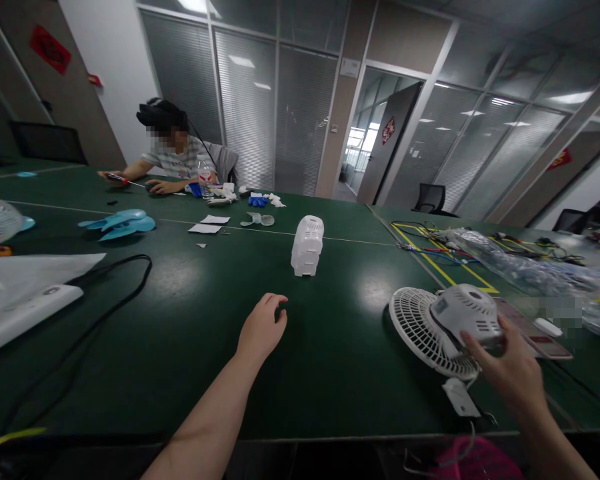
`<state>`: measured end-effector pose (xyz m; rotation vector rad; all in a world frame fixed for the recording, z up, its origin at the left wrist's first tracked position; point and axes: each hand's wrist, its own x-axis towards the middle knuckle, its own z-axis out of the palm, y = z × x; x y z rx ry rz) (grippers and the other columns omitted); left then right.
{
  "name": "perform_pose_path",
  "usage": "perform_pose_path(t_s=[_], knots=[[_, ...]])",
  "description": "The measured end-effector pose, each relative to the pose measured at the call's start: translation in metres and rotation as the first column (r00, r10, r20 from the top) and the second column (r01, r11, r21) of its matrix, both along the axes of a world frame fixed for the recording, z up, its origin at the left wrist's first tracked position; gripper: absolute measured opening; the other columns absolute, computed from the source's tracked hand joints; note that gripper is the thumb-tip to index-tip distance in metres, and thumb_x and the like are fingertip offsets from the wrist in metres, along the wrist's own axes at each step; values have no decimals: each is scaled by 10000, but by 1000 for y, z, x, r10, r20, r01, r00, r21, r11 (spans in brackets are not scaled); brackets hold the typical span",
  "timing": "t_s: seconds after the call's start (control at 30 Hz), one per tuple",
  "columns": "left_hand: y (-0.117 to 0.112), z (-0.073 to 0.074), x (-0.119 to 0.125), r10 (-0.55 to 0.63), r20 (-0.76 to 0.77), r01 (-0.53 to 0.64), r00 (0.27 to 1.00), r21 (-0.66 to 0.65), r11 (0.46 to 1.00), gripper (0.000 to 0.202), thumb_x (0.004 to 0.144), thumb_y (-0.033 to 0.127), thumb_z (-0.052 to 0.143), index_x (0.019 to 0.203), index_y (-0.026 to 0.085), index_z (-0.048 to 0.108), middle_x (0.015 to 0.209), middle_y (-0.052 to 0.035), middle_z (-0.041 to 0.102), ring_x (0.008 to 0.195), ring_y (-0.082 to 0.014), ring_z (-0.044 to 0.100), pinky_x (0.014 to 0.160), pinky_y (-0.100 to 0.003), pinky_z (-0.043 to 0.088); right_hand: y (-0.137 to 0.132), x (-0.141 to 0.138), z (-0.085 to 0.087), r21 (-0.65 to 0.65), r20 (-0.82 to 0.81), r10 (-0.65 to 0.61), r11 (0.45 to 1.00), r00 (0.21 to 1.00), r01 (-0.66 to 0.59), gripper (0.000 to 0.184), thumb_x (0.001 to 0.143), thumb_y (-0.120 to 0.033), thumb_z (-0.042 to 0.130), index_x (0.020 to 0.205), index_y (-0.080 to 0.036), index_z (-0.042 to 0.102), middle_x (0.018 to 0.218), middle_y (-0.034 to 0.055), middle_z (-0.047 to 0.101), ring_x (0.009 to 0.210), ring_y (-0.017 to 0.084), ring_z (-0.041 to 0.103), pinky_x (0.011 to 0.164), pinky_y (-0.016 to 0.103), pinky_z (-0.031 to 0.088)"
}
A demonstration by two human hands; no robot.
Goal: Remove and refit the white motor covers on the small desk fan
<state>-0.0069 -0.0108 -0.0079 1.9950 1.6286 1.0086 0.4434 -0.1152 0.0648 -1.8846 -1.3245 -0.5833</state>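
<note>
On the right of the table, a white fan head (465, 310) lies with its round grille (414, 327) underneath and its vented motor housing on top. My right hand (517, 363) grips the near right side of that housing between thumb and fingers. A small white part with a wire (461, 398) hangs at the table's front edge below the grille. Near the middle, my left hand (263, 325) is over the green tabletop, its fingers loosely bent and thumb apart, holding nothing. Beyond it stands a white vented plastic cover (307, 247), upright and apart from the hand.
Blue fan blades (123, 225), a white fan base (25, 317) and a black cable (110, 313) lie left. Across the table a person (180, 160) holds a screwdriver (125, 180). Wires and plastic wrap (510, 260) spread at right, beside a phone-like panel (535, 333).
</note>
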Motion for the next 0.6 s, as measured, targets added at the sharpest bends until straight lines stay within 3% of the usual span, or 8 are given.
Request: perform_pose_path(t_s=[0.1, 0.17, 0.27, 0.3, 0.37, 0.4, 0.5, 0.6], knots=[[0, 1, 1, 4, -4, -4, 1000, -5, 1000, 314, 847, 257, 520, 1147, 284, 611, 1187, -42, 597, 1011, -243, 618, 741, -336, 526, 14, -23, 25, 130, 173, -22, 992, 985, -1, 790, 770, -584, 599, 1377, -105, 440, 1236, 259, 566, 1194, 347, 514, 947, 457, 407], [0, 0, 1, 8, -5, -8, 1000, -10, 1000, 314, 847, 256, 519, 1146, 283, 611, 1184, -43, 598, 1011, -242, 619, 736, -335, 525, 37, -42, 44, 189, 193, -7, 982, 981, -30, 789, 788, -539, 608, 1401, -100, 376, 1299, 260, 508, 1254, 325, 462, 994, 420, 378], [2, -2, 1, 7, -3, -7, 1000, -10, 1000, 311, 845, 251, 522, 1142, 282, 612, 1187, -44, 598, 1009, -238, 619, 746, -338, 523, 91, -67, 60, 68, 59, 73, 995, 996, -77, 746, 797, -473, 605, 1379, -96, 330, 1315, 234, 480, 1202, 301, 499, 951, 389, 410], [3, -2, 1, 6, -1, -6, 1000, -5, 1000, 307, 844, 249, 523, 1136, 281, 614, 1185, -45, 599, 1006, -237, 621, 755, -341, 521, 112, -74, 62, -52, -26, 82, 995, 996, -83, 728, 798, -447, 605, 1367, -92, 322, 1284, 221, 505, 1148, 287, 535, 921, 375, 426], [4, -4, 1, 4, 5, -4, 1000, 7, 1000, 295, 843, 242, 526, 1120, 277, 619, 1174, -45, 607, 996, -232, 625, 773, -343, 518, 153, -83, 58, -319, -170, 35, 944, 985, -88, 708, 807, -396, 604, 1357, -63, 306, 1224, 209, 548, 1094, 267, 567, 885, 343, 441], [5, -4, 1, 5, 8, -5, 1000, 9, 1000, 288, 842, 238, 526, 1110, 276, 622, 1163, -44, 611, 989, -230, 628, 778, -342, 517, 170, -86, 53, -383, -197, 10, 920, 980, -86, 683, 803, -368, 615, 1334, -42, 336, 1203, 216, 558, 1078, 269, 575, 875, 338, 445], [7, -4, 0, 3, 9, -3, 1000, -2, 1000, 285, 843, 235, 524, 1106, 278, 624, 1143, -40, 618, 980, -227, 631, 766, -338, 519, 206, -90, 38, -481, -218, -74, 876, 973, -41, 617, 806, -312, 644, 1281, 6, 413, 1187, 251, 554, 1060, 282, 583, 872, 359, 460], [8, -4, 0, -1, 9, 1, 1000, -12, 1000, 293, 843, 232, 526, 1115, 283, 623, 1144, -38, 617, 982, -227, 631, 751, -334, 521, 218, -89, 25, -552, -211, -168, 833, 963, 24, 474, 874, -346, 610, 1257, -92, 496, 1223, 164, 556, 1046, 239, 589, 877, 405, 491]])
